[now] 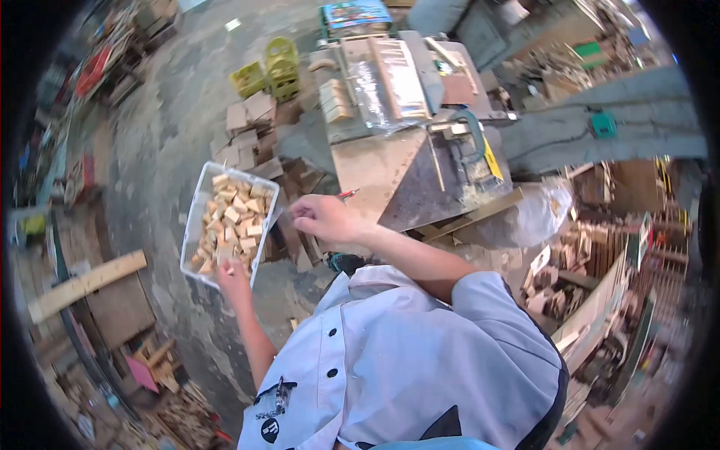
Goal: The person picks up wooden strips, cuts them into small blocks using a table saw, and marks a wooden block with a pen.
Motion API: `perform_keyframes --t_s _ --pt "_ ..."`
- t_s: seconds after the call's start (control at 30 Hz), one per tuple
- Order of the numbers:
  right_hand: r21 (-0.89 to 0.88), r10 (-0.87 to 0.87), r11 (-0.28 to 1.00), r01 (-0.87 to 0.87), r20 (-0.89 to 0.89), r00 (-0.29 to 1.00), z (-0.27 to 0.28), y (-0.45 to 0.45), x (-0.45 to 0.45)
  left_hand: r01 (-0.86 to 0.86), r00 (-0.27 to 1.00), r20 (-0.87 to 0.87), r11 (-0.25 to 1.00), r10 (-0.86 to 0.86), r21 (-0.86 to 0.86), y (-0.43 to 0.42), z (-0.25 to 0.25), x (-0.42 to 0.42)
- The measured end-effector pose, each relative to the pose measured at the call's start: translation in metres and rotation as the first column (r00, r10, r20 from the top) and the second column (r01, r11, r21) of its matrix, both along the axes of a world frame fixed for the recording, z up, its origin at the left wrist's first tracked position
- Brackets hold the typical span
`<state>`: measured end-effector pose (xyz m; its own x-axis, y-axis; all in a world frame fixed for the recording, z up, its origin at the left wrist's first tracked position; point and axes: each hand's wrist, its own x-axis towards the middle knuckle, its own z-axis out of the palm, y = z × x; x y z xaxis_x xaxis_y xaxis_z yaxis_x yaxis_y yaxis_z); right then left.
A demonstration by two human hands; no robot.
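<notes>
A white plastic crate (188,234) full of small light wood blocks (238,212) stands on the floor at left. My left hand (234,276) is at the crate's near edge, over the blocks, its fingers closed; what they hold blends with the blocks. My right hand (324,217) is in the air between the crate and the work table (367,161), fingers curled together. Whatever may be in it is too small to make out. A red-tipped tool (347,194) lies on the table just beyond this hand.
Yellow-green plastic baskets (282,67) and wood pieces (251,112) stand beyond the crate. On the table are a clamp (475,135), strips and a yellow tool (493,159). A plastic bag (525,217) is at right. A long board (88,285) lies at left.
</notes>
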<state>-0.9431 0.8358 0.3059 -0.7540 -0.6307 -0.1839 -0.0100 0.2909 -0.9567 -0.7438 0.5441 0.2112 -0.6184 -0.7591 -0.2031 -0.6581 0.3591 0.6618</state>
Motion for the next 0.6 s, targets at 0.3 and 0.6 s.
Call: perform_keyframes --t_s 0.3,0.6 --pt "0.450 -0.362 0.739 0.501 -0.362 0.859 0.105 0.331 -0.126 0.568 0.818 -0.159 0.820 -0.553 0.071 0.141 0.063 -0.155" --pt "0.545 -0.570 0.541 0.640 -0.322 0.756 -0.024 0.541 -0.178 0.832 0.537 -0.205 0.554 -0.818 -0.031 0.278 0.125 -0.282"
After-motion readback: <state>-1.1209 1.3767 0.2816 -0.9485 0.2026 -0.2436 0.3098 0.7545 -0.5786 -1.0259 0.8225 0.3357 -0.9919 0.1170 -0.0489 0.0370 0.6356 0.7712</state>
